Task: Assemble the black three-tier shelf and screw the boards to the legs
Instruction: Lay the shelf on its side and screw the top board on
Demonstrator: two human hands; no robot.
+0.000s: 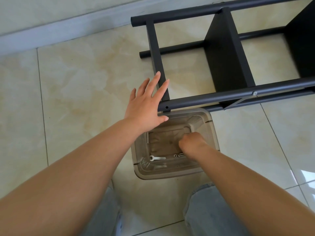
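Right hand (pixel 191 142) is reaching clenched into the bin (pixel 211 126), apparently for screws, while left hand (pixel 144 103), fingers released, is steadying the shelf (pixel 226 53).

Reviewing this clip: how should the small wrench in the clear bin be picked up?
Pinch the wrench by its straight handle from above. It lies flat on the bottom of the bin, whose walls block any side approach; the right hand is already down inside beside it.

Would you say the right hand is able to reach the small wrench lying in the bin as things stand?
Probably yes: the right hand is already down inside the clear bin, and the wrench lies uncovered on the bin floor to its left, with nothing between them.
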